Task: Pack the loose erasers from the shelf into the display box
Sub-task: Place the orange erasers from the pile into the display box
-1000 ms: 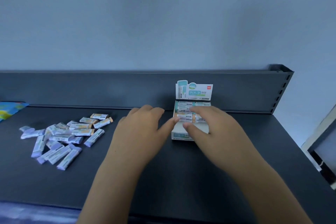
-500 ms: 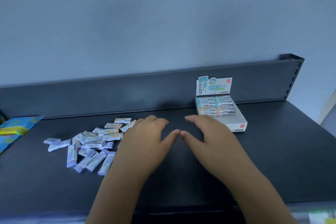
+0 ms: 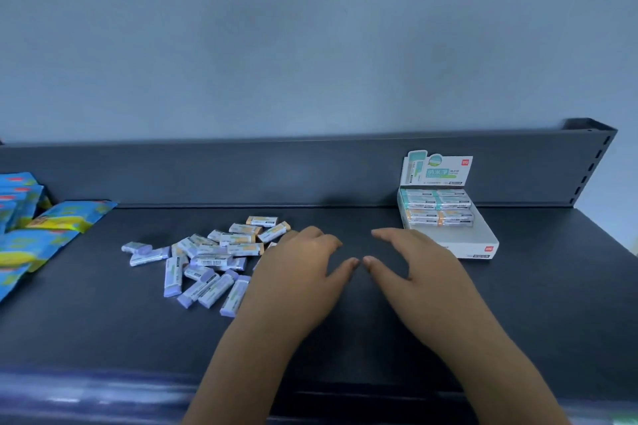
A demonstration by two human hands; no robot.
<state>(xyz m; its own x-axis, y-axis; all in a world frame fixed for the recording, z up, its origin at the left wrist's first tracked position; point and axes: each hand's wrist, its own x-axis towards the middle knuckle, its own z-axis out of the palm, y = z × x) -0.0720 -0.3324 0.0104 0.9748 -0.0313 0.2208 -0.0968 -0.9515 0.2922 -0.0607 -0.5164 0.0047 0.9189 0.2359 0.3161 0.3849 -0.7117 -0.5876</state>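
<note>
A heap of several loose erasers (image 3: pixel 207 254) in white, purple and orange wrappers lies on the dark shelf (image 3: pixel 345 338), left of centre. The white display box (image 3: pixel 483 238) stands at the back right with its printed lid flap upright; several erasers fill its rear half, and its front half shows a bare floor. My left hand (image 3: pixel 303 269) hovers flat with relaxed fingers just right of the heap, holding nothing. My right hand (image 3: pixel 414 262) lies beside it, fingers spread, its thumb tip almost meeting the left thumb, just left of the box.
Blue and yellow packets (image 3: pixel 34 228) lie stacked at the shelf's far left. A dark back panel (image 3: pixel 276 172) runs behind everything, ending in a slotted upright (image 3: pixel 593 162) at the right. The shelf's front lip (image 3: pixel 103 390) is close to my forearms.
Both hands have left the display box and drawn leftward toward the heap of erasers. The view has swung left, so the box now sits to the right of my hands.
</note>
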